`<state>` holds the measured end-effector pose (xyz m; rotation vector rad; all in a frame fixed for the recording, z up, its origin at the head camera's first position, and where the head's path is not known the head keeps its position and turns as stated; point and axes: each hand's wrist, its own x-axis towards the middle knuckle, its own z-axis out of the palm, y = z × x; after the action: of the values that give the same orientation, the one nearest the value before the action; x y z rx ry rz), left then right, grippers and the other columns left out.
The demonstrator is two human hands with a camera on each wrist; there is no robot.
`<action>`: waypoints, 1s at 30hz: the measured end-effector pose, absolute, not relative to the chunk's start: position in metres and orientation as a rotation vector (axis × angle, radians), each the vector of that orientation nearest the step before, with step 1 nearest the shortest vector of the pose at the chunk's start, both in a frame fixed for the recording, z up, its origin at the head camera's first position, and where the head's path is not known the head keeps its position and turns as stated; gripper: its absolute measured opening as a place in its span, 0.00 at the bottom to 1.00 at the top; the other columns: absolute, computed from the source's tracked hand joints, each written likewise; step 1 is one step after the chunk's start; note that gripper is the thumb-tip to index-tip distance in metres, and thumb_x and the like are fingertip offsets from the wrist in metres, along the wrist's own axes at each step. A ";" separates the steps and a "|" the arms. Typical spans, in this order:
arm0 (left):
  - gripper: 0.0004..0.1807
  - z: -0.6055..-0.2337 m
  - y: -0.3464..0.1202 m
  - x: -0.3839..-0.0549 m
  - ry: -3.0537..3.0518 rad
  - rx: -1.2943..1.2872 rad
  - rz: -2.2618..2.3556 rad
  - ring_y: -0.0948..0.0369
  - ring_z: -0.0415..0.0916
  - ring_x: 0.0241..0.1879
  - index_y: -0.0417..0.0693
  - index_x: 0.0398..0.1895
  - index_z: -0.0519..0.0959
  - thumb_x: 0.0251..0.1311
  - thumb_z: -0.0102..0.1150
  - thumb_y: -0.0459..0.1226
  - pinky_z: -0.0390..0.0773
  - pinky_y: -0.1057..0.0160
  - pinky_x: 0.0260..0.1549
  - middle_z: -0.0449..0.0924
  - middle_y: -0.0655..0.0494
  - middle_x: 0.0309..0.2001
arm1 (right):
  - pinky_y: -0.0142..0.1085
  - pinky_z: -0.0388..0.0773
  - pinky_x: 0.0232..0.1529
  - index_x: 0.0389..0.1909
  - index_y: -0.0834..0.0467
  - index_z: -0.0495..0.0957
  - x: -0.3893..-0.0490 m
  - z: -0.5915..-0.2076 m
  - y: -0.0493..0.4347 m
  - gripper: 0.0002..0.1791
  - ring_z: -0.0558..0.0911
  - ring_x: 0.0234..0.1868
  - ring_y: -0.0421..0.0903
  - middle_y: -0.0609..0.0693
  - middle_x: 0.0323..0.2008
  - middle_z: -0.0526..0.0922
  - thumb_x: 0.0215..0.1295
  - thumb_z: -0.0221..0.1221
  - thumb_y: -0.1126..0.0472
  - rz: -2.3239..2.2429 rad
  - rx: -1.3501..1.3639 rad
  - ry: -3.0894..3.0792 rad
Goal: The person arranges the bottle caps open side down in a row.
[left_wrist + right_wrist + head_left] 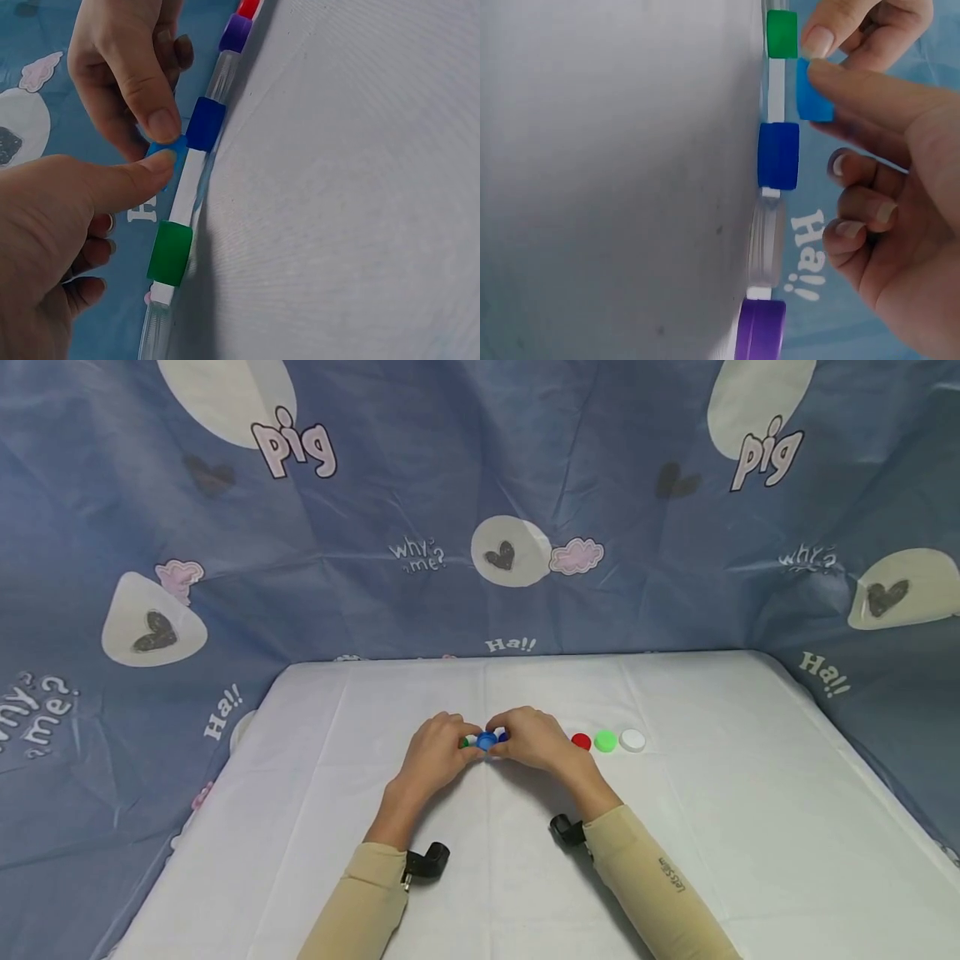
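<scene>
Between my two hands is a light blue bottle cap [487,742], raised over the white tabletop beside a row of other caps. My left hand [438,747] pinches its left side with thumb and forefinger. From the right, my right hand [531,739] pinches the same cap, its other fingers loosely curled in the right wrist view. The held cap overlaps the gap between a green cap [782,34] and a dark blue cap [778,156]. Fingertips hide part of its wall in both wrist views.
Further along the row stand a clear cap [766,240] and a purple cap [761,330]. Right of my right hand lie a red cap [581,741], a light green cap [605,741] and a white cap [632,740]. A blue printed curtain [450,610] hangs behind the table [480,893].
</scene>
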<state>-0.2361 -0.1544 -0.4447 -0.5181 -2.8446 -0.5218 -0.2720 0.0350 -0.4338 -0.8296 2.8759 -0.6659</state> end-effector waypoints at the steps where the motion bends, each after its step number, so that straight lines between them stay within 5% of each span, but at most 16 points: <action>1: 0.16 -0.444 -0.154 -0.236 -2.844 -0.517 -0.520 0.64 0.63 0.28 0.56 0.47 0.88 0.54 0.73 0.46 0.65 0.65 0.28 0.72 0.63 0.24 | 0.34 0.72 0.31 0.50 0.45 0.85 -0.272 -0.434 0.036 0.19 0.76 0.31 0.39 0.41 0.32 0.85 0.57 0.70 0.48 -0.674 -0.831 2.875; 10: 0.18 -0.445 -0.155 -0.237 -2.815 -0.516 -0.498 0.64 0.62 0.26 0.60 0.50 0.87 0.55 0.72 0.48 0.63 0.66 0.26 0.69 0.64 0.21 | 0.34 0.67 0.25 0.49 0.46 0.86 -0.272 -0.429 0.040 0.18 0.73 0.25 0.39 0.41 0.23 0.79 0.58 0.70 0.48 -0.774 -0.826 2.858; 23: 0.19 -0.445 -0.155 -0.235 -2.579 -0.633 -0.395 0.65 0.60 0.27 0.58 0.49 0.87 0.52 0.75 0.45 0.66 0.65 0.31 0.67 0.65 0.21 | 0.36 0.71 0.28 0.41 0.46 0.86 -0.273 -0.424 0.048 0.13 0.76 0.27 0.42 0.44 0.25 0.81 0.59 0.66 0.44 -1.025 -0.709 2.711; 30: 0.17 -0.444 -0.156 -0.234 -2.477 -0.653 -0.392 0.65 0.62 0.27 0.58 0.47 0.88 0.51 0.76 0.43 0.69 0.65 0.32 0.71 0.63 0.22 | 0.36 0.73 0.32 0.45 0.49 0.86 -0.274 -0.421 0.050 0.17 0.77 0.30 0.43 0.46 0.31 0.84 0.62 0.64 0.44 -1.109 -0.712 2.623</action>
<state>-0.2343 -0.1558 -0.4441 -0.6525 -2.4775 -0.3919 -0.2738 0.0502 -0.4209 -0.7122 2.6229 -1.1091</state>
